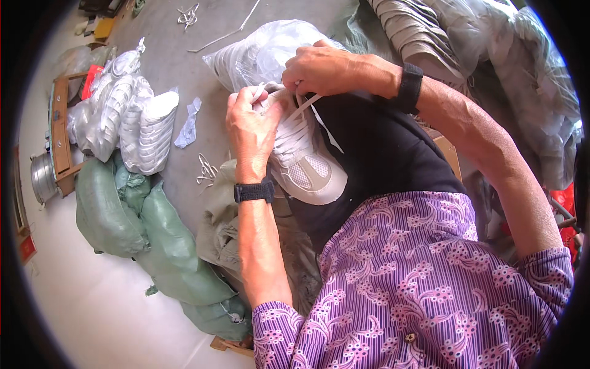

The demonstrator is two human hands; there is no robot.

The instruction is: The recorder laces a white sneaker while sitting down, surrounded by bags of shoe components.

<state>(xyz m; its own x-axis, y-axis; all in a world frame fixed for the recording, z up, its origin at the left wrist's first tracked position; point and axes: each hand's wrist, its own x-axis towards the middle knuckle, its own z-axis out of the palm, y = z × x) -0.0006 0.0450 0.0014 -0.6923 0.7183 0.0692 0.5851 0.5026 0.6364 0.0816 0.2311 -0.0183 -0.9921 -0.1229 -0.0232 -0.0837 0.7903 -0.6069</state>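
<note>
A light grey-and-white sneaker (311, 175) rests on my lap against black cloth, its toe pointing toward me. My left hand (253, 132) is at the left side of its collar, thumb and fingers closed on a white shoelace (259, 92). Above the tongue, my right hand (322, 69) is curled and pinches another stretch of the lace, which runs down to the eyelets. A loose lace end hangs over the black cloth on the right. My fingers partly hide the shoe's opening.
Clear plastic bags of shoe parts stand ahead (261, 46) and at the left (150, 132). Green sacks (169, 243) lie at the left, near a wooden stool (59, 126). More bagged stacks (424, 37) fill the right. Loose laces (207, 170) and a plastic scrap (188, 123) lie on the floor.
</note>
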